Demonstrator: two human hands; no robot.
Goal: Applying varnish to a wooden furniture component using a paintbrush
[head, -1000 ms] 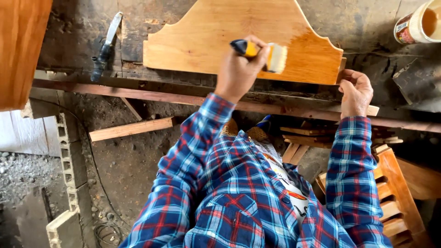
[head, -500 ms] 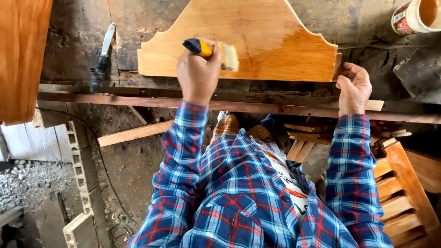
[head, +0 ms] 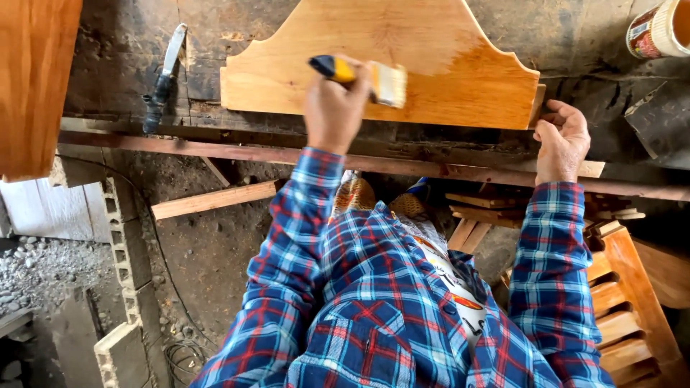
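A curved-top wooden panel (head: pixel 431 65) lies on a dark, worn workbench (head: pixel 122 43); its surface looks glossy and wet with varnish. My left hand (head: pixel 334 108) grips a paintbrush (head: pixel 359 75) with a yellow-and-dark handle, and its pale bristles rest on the panel near the middle. My right hand (head: pixel 564 140) holds the panel's right lower corner, fingers curled over the edge. Both arms wear a blue-and-red plaid shirt.
A black-handled knife (head: pixel 162 79) lies on the bench at the left. A tin can (head: pixel 658 29) stands at the top right. An orange-brown board (head: pixel 36 79) is at far left. Below are a loose slat (head: pixel 215 200), concrete blocks (head: pixel 122 244) and a slatted wooden piece (head: pixel 625 309).
My left hand swept the brush leftward across the panel, then came back a little to the right. My right hand stayed on the panel's corner.
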